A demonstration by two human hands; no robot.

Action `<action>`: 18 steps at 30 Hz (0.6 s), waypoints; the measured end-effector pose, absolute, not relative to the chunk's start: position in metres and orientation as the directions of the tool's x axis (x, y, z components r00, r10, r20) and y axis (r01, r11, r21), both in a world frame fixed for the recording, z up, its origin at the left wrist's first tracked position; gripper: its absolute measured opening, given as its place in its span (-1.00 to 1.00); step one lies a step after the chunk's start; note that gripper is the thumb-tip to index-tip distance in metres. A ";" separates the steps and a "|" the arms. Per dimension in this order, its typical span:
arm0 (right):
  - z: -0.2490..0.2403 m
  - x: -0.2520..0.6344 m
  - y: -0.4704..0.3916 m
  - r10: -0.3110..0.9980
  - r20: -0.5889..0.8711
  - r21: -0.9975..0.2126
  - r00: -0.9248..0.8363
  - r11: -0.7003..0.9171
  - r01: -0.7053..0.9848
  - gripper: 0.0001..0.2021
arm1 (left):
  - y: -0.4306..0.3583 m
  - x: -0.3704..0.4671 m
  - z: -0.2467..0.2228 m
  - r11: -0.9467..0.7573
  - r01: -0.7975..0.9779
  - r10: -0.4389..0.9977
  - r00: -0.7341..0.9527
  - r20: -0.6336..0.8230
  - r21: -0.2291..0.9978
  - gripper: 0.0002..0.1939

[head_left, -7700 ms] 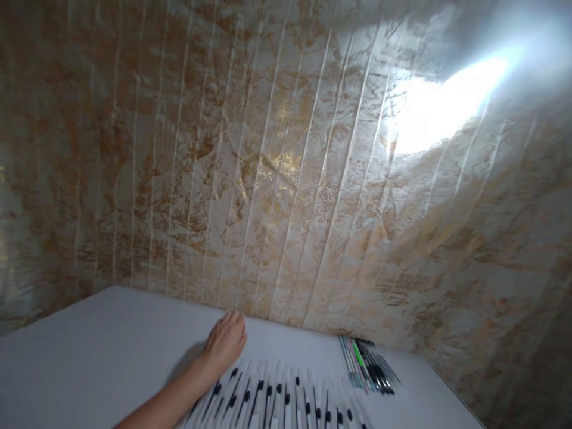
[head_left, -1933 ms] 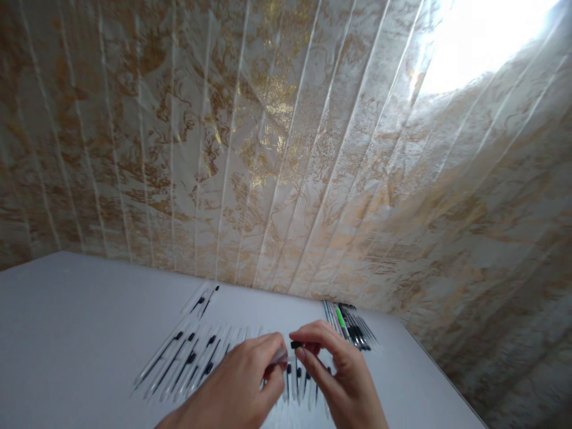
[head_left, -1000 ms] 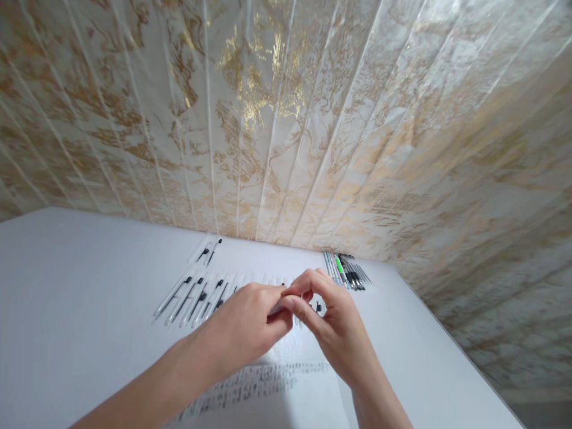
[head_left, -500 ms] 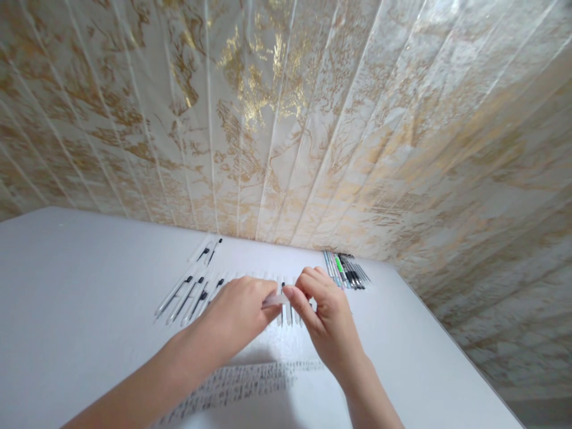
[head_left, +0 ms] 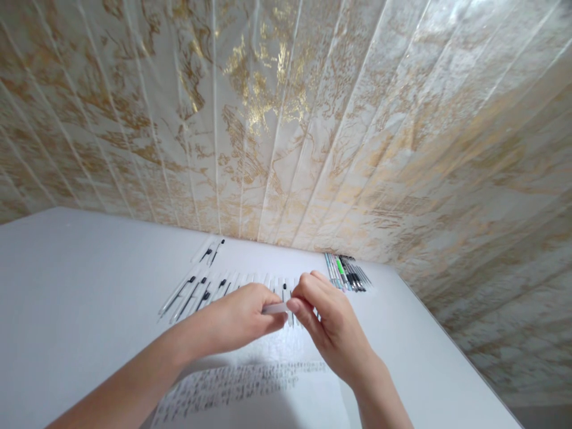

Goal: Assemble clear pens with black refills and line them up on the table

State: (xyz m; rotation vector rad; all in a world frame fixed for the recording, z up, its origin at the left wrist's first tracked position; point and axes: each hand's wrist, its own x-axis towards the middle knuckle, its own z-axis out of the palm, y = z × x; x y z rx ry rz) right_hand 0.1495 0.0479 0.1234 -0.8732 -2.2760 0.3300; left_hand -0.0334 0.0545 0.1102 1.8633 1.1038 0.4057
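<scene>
A pale, translucent pen [head_left: 274,308] lies nearly level between my two hands above the white table. My left hand [head_left: 241,311] is closed round its left part, thumb along the top. At the other end, the thumb and curled fingers of my right hand [head_left: 328,322] pinch it, hiding its tip. Just beyond and below my hands runs a row of clear pens [head_left: 285,292], partly covered by them. More clear pens with black tops [head_left: 185,298] lie slanted to the left of my left hand.
Two more clear pens [head_left: 215,252] lie farther back on the white table [head_left: 98,280]. At the back right is a bundle of black, grey and green pens [head_left: 346,273]. A sheet of handwritten paper [head_left: 250,393] lies in front. A gold-patterned curtain [head_left: 277,149] hangs behind.
Both hands have shifted slightly down and right in view, still gripping the pen. The whole view has moved a little; the handwritten sheet shows more.
</scene>
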 end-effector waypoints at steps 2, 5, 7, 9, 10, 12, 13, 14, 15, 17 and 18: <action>0.117 0.148 0.049 0.726 0.491 -0.434 -0.481 0.683 0.587 -0.58 | 0.055 -0.030 0.108 -0.241 0.617 0.873 0.475 -0.110 0.749 -0.72; 0.112 0.147 0.051 0.822 0.420 -0.507 -0.385 0.564 0.652 -0.49 | 0.056 -0.024 0.109 -0.275 0.723 0.922 0.386 -0.041 0.634 -0.77; 0.114 0.148 0.051 0.857 0.356 -0.580 -0.374 0.516 0.631 -0.47 | 0.057 -0.023 0.112 -0.268 0.742 0.931 0.364 -0.034 0.615 -0.77; 0.117 0.148 0.050 0.862 0.322 -0.626 -0.391 0.504 0.595 -0.55 | 0.058 -0.024 0.113 -0.255 0.762 0.941 0.338 -0.029 0.595 -0.75; 0.118 0.148 0.050 0.858 0.318 -0.631 -0.404 0.509 0.585 -0.61 | 0.058 -0.024 0.113 -0.248 0.773 0.946 0.324 -0.026 0.584 -0.75; 0.118 0.146 0.049 0.852 0.318 -0.618 -0.417 0.519 0.590 -0.68 | 0.058 -0.026 0.111 -0.243 0.789 0.951 0.309 -0.023 0.565 -0.76; 0.116 0.145 0.049 0.857 0.315 -0.611 -0.409 0.512 0.603 -0.65 | 0.058 -0.026 0.109 -0.246 0.793 0.950 0.311 -0.023 0.557 -0.76; 0.114 0.144 0.049 0.867 0.305 -0.610 -0.394 0.496 0.618 -0.60 | 0.058 -0.026 0.107 -0.253 0.795 0.948 0.318 -0.023 0.551 -0.77; 0.112 0.144 0.049 0.880 0.288 -0.618 -0.377 0.471 0.629 -0.55 | 0.058 -0.026 0.106 -0.262 0.796 0.945 0.327 -0.023 0.546 -0.78; 0.111 0.145 0.050 0.905 0.241 -0.652 -0.350 0.418 0.633 -0.47 | 0.058 -0.025 0.105 -0.275 0.797 0.941 0.338 -0.021 0.538 -0.80; 0.111 0.146 0.051 0.911 0.222 -0.669 -0.348 0.402 0.626 -0.46 | 0.057 -0.025 0.106 -0.277 0.800 0.941 0.338 -0.018 0.532 -0.81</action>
